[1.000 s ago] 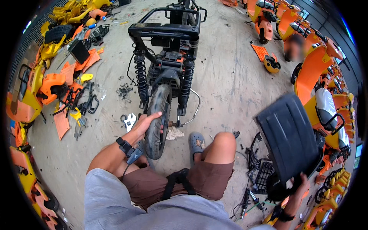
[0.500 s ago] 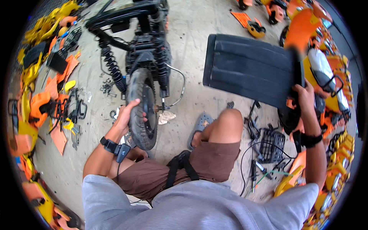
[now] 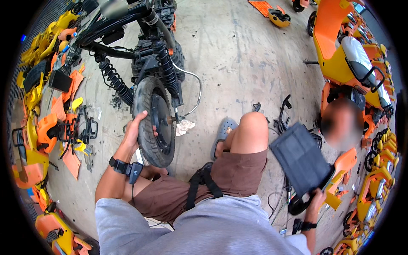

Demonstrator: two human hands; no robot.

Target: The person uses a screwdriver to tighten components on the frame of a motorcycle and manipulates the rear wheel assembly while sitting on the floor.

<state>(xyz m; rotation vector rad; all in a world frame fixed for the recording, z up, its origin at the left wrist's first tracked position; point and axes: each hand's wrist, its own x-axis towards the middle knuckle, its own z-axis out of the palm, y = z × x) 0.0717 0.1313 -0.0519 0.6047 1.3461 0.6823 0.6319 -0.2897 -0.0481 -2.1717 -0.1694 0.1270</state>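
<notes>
My left hand point(image 3: 135, 129) is wrapped round the black tyre of a scooter wheel point(image 3: 154, 123), thumb on the tread and fingertips on the inner side. The wheel is fitted to a stripped black scooter frame point(image 3: 148, 57), between two coil-spring shock absorbers point(image 3: 114, 80). A silver-grey cable point(image 3: 199, 87) loops out beside it. Low on the right, my right hand point(image 3: 316, 199) grips the near end of a broad black plastic panel point(image 3: 299, 159). The panel is tilted and somewhat blurred, and it partly hides the parts beneath it.
Orange and yellow body panels point(image 3: 46, 123) pile up along the left. A yellow-and-orange scooter point(image 3: 340, 55) stands at the right, with more scooters behind. A yellow helmet point(image 3: 279, 18) lies at the far side. Black brackets point(image 3: 282, 114) and thin cables point(image 3: 276, 204) are on the floor near my right knee.
My right hand has come down and nearer to me, lowering the black panel from the upper right to beside my right knee. My left hand stays on the tyre.
</notes>
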